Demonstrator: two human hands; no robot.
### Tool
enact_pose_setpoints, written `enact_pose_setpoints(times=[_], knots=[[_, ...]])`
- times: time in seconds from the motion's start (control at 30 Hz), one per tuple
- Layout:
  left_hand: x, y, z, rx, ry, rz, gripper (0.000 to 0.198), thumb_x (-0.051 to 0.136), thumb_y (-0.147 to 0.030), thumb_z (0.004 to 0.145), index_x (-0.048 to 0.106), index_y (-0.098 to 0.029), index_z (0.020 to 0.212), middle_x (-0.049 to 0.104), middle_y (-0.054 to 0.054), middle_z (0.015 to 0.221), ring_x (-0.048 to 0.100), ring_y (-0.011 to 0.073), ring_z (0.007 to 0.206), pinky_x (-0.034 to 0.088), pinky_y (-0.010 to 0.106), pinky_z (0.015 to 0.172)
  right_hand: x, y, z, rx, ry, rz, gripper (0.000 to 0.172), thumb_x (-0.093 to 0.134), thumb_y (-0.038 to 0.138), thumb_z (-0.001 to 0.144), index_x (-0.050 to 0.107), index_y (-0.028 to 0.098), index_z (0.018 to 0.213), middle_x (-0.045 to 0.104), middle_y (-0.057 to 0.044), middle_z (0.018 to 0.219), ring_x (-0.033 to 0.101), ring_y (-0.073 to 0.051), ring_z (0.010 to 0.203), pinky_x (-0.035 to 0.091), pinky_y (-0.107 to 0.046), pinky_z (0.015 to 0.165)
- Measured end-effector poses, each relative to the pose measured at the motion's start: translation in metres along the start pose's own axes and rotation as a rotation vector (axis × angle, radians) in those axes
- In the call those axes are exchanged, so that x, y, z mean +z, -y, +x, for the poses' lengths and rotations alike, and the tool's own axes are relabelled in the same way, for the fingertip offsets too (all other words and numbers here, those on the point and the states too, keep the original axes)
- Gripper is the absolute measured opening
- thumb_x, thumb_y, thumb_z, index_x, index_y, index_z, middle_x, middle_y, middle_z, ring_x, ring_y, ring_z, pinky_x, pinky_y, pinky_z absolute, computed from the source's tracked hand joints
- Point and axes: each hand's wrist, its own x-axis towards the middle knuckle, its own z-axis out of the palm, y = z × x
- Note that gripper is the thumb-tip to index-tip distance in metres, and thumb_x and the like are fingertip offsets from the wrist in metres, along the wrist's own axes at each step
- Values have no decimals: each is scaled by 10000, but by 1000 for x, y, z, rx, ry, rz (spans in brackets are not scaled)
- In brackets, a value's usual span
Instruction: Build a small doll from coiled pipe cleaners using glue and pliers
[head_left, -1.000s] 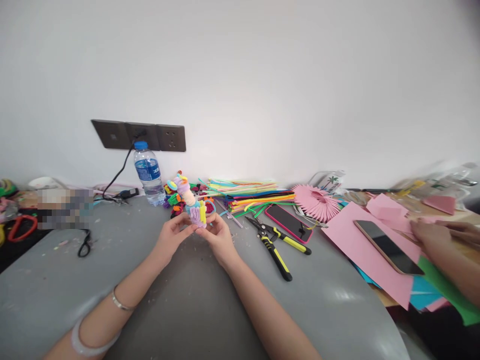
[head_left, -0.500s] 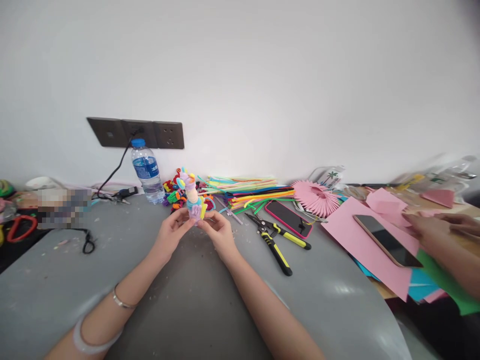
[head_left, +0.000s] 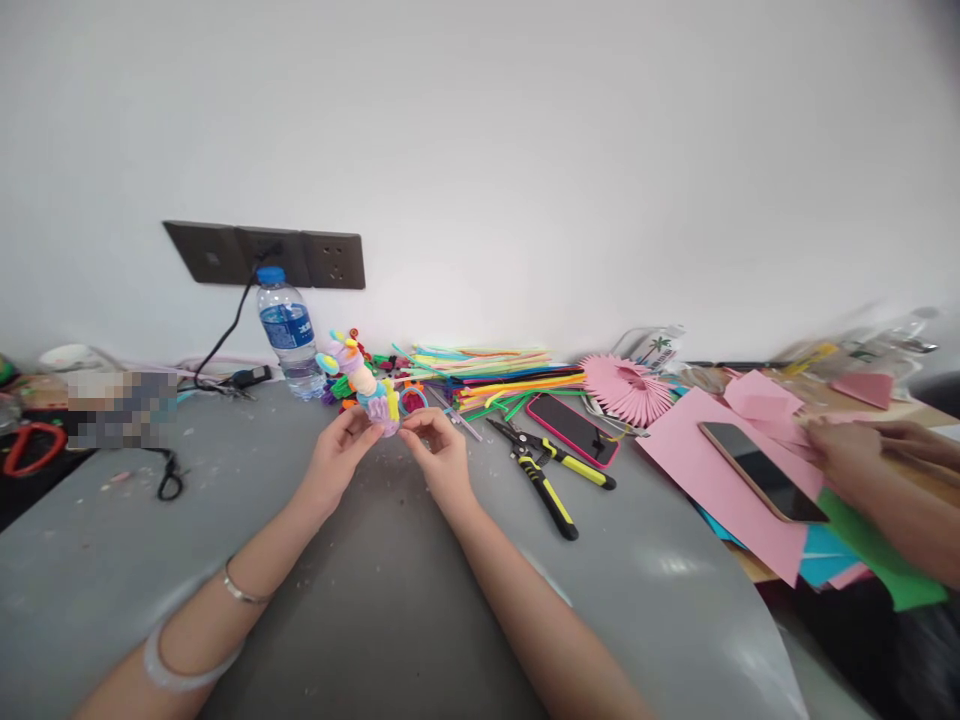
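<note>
A pastel pipe-cleaner figure (head_left: 366,384), lilac, yellow, peach and blue, is held above the grey table and leans to the left. My left hand (head_left: 341,452) pinches its lower left side between thumb and fingers. At the lower right edge of the figure, my right hand (head_left: 439,455) is closed in a pinch; its fingertips touch the base. Behind the figure lies a heap of coloured pipe-cleaner pieces (head_left: 341,388), partly hidden by it. To the right of my hands are yellow-and-black pliers (head_left: 553,470) with their handles spread.
Bundled pipe cleaners (head_left: 510,375) lie along the wall beside a pink-edged phone (head_left: 574,428) and a pink folded-paper fan (head_left: 626,390). A water bottle (head_left: 291,335) stands behind left. On the right, another person's hands (head_left: 847,455) work near pink paper (head_left: 720,480) and another phone (head_left: 761,470).
The figure has tipped from nearly upright to a lean toward the left. My right hand has shifted slightly outward along its base. The camera view has moved a little.
</note>
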Motion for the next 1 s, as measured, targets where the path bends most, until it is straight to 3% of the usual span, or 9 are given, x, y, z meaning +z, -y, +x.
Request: enact_pose_setpoints(times=[0.43, 0.8, 1.0], knots=[[1, 3, -1, 30, 26, 53, 393, 792, -417, 692, 663, -180, 978, 710, 61, 996, 640, 210, 946, 512, 331, 875, 1, 6, -1, -30, -1, -152, 47, 706, 247, 766, 674, 214, 773, 639, -32, 848, 585, -180, 817, 420, -295, 696], [-4, 1, 1, 7, 79, 14, 332, 783, -380, 715, 678, -186, 964, 704, 46, 970, 634, 189, 924, 508, 297, 851, 0, 3, 4, 174, 125, 146, 198, 687, 391, 771, 622, 209, 731, 555, -6, 805, 499, -150, 716, 407, -268, 643], [-2, -1, 0, -10, 46, -21, 342, 793, -396, 701, 685, -184, 948, 707, 46, 953, 635, 189, 901, 512, 295, 837, -2, 0, 5, 266, 19, 241, 250, 661, 443, 790, 605, 199, 780, 594, -4, 794, 523, -137, 681, 394, -259, 651]])
